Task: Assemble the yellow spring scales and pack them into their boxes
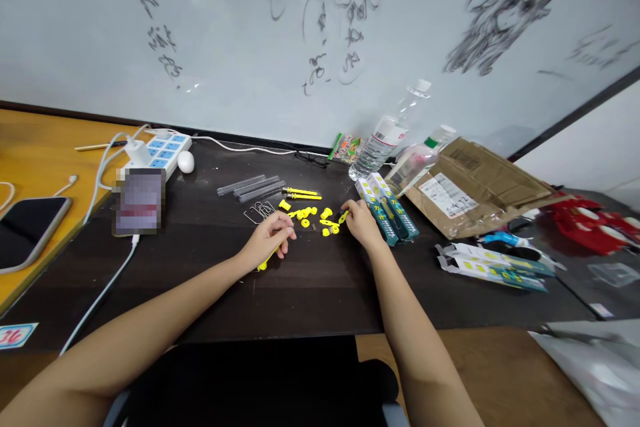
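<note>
My left hand (pixel 267 239) is closed around a thin yellow plastic piece (pixel 263 266), whose lower end sticks out below the fingers. The fingers of my right hand (pixel 361 222) pinch a small yellow plastic part (pixel 343 217) at the right edge of a loose cluster. Between the two hands lie several small yellow plastic parts (pixel 304 214), some of them ring-shaped. Behind them are yellow rods with dark tips (pixel 303 194) and clear plastic tubes (pixel 260 188). Bent metal wire pieces (pixel 259 212) rest just beyond my left hand.
Printed narrow boxes (pixel 387 210) stand close to my right hand, and flattened ones (pixel 495 267) lie farther right. Behind are a water bottle (pixel 380 140) and a brown parcel (pixel 475 180). At left, a phone (pixel 140 200) on a cable leans near a power strip (pixel 167 152).
</note>
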